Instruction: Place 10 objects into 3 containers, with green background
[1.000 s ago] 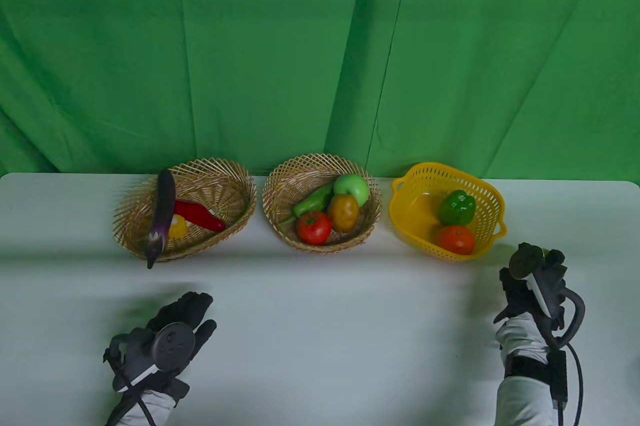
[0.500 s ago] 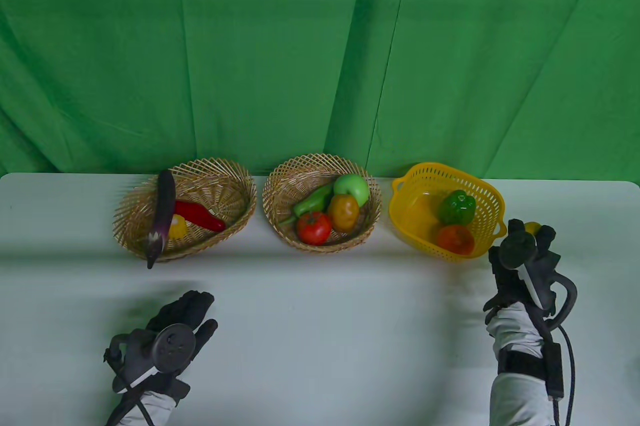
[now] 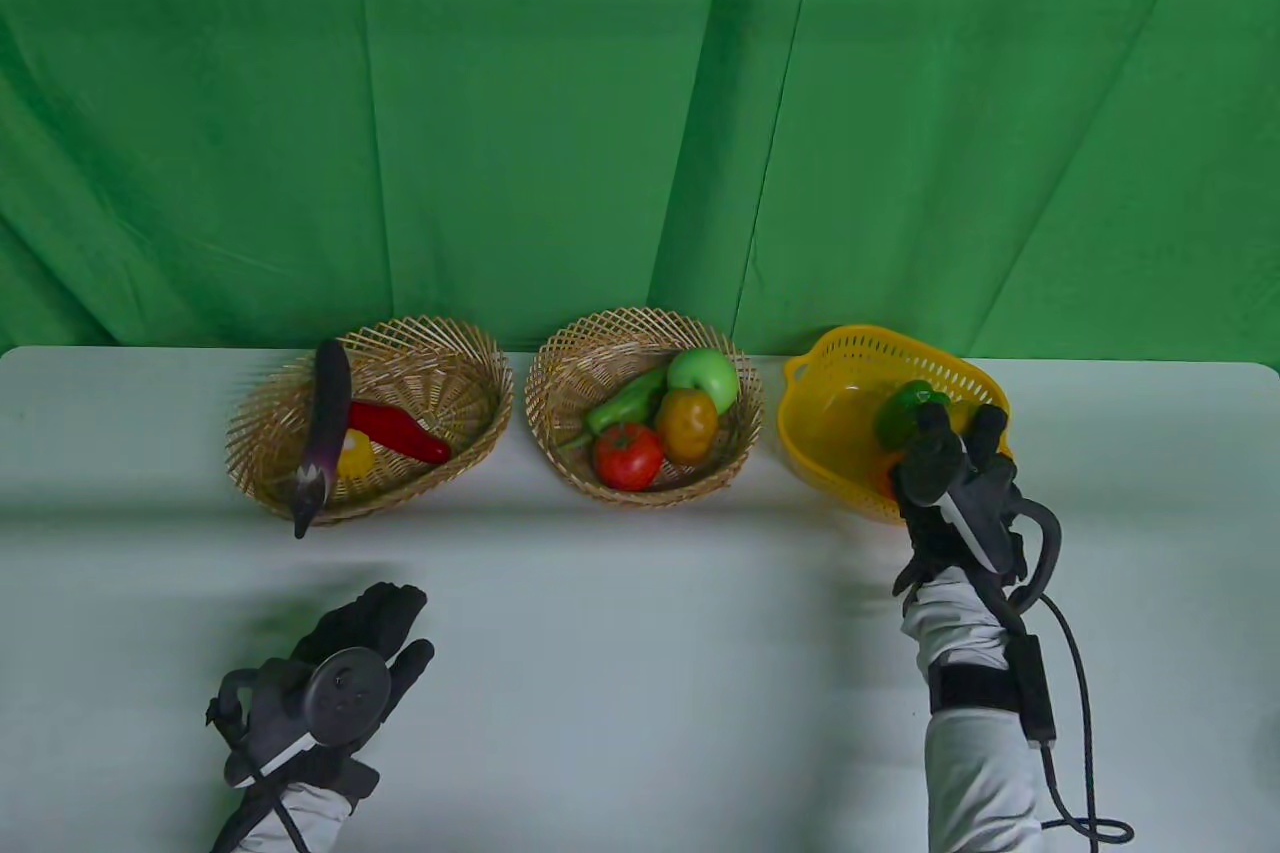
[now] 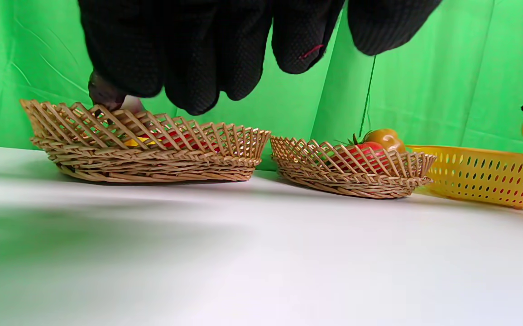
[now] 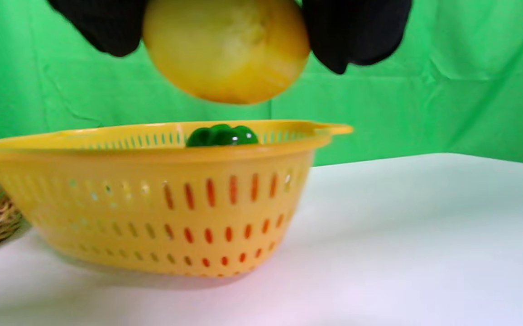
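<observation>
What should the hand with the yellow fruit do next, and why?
Probably lower it a little and let go. The right hand holds the yellow fruit above the yellow basket, over its near rim, where a green pepper already sits.

A white counter (image 3: 640,673) carries three containers in a row near its back edge: a wicker basket (image 3: 440,373) at left, a second wicker basket (image 3: 560,373) in the middle, a yellow colander (image 3: 830,413) at right.
</observation>
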{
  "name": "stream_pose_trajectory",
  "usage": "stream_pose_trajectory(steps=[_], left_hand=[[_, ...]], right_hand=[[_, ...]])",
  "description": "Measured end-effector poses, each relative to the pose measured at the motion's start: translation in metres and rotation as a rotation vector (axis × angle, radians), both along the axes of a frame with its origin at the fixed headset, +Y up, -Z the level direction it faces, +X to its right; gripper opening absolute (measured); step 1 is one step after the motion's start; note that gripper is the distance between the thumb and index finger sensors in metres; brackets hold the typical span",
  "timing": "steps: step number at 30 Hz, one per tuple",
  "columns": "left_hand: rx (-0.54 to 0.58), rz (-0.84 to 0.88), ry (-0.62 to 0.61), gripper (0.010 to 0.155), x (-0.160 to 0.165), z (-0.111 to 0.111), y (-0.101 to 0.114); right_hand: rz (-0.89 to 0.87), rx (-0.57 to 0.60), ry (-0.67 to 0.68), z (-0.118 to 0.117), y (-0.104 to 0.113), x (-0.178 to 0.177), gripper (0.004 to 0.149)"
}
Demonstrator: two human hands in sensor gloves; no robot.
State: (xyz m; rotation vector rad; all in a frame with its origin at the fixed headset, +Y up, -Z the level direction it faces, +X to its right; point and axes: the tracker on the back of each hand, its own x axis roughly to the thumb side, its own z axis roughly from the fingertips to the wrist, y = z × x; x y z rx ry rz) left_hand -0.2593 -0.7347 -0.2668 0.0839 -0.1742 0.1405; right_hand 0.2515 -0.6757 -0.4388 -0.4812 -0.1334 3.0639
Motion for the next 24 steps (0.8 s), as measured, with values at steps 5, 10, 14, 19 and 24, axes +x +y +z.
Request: stream_pose_trajectory(steps=[5,10,14,19,24], left_hand=[[-0.005,-0.002,0.004,0.061,0.000,0.000,0.000],[-0.006,-0.004,0.007,0.061,-0.001,0.000,0.000],[-0.012,-0.007,0.007,0.061,-0.001,0.000,0.000],[-0.013,-0.002,0.004,0.061,-0.001,0.000,0.001],[0.003,0.012,-0.005,0.061,0.001,0.001,0.005]], right_hand=[[0.032,-0.038,0.046,-0.013,-0.004,-0.026,0.070],[-0.008,-0.100,0.085,-0.023,-0.012,-0.038,0.070],[-0.029,-0.103,0.073,-0.027,-0.017,-0.039,0.069],[-0.012,-0.034,0.064,-0.021,-0.009,-0.033,0.070],[-0.031,0.023,0.069,-0.005,0.008,-0.029,0.071]])
